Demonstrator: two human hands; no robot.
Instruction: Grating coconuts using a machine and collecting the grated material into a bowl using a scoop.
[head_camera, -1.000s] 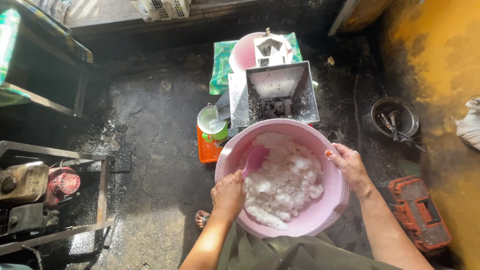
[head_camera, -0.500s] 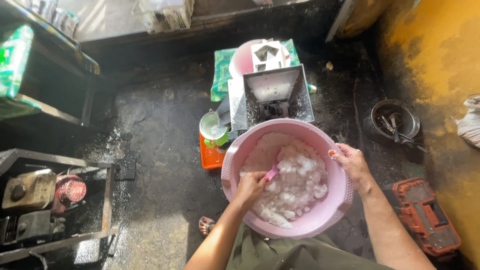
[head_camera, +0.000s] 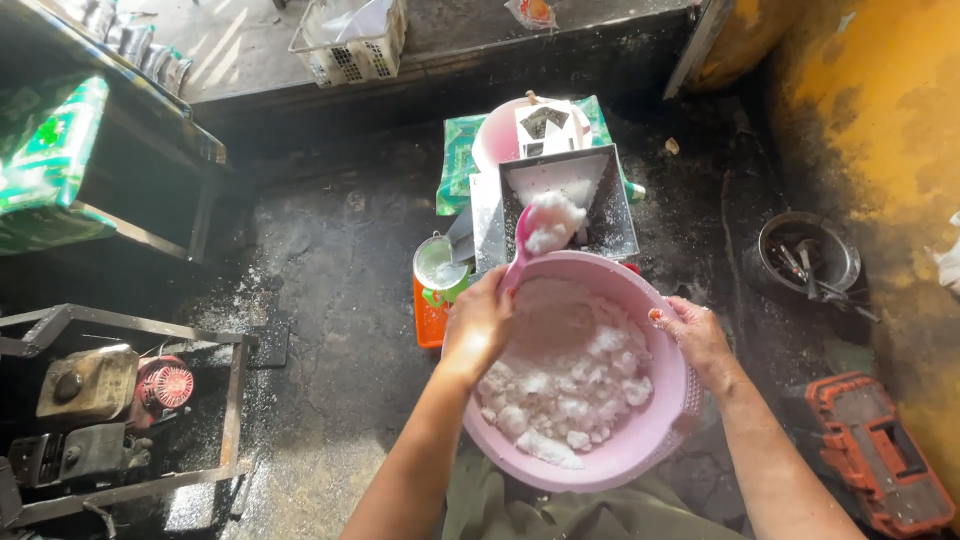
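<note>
The left hand (head_camera: 478, 325) is clenched around the handle of a pink scoop (head_camera: 522, 250), which is raised over the far rim of a large pink basin (head_camera: 640, 440) and carries a heap of white crumbly lumps (head_camera: 553, 222). The right hand (head_camera: 700, 340) grips the basin's right rim, fingers curled over the edge. The basin sits near the person, just in front of their lap, and is about half full of the same white chunky material (head_camera: 570, 375).

Just beyond the basin stands a square metal hopper (head_camera: 560, 200), open at the top, with the loaded scoop held right above its mouth. Behind the hopper lies a green patterned sack (head_camera: 458, 160) with a pink bucket (head_camera: 495, 135) on it. Left of the hopper, a small green-rimmed cup (head_camera: 438, 268) rests on an orange block (head_camera: 430, 318).

At the far left, shiny green printed packaging (head_camera: 50, 160) covers a dark bench. A white plastic basket (head_camera: 350, 45) sits on the raised ledge at the far side. Near left, a small engine with a red fan housing (head_camera: 165, 385) sits in a metal frame. At the right, a round dark pan of tools (head_camera: 805, 255) lies by the yellow wall (head_camera: 880, 120), and an orange and black toolbox (head_camera: 880, 455) sits nearer.

The floor (head_camera: 330, 260) is dark, grimy concrete, dusted with white powder towards the left.
</note>
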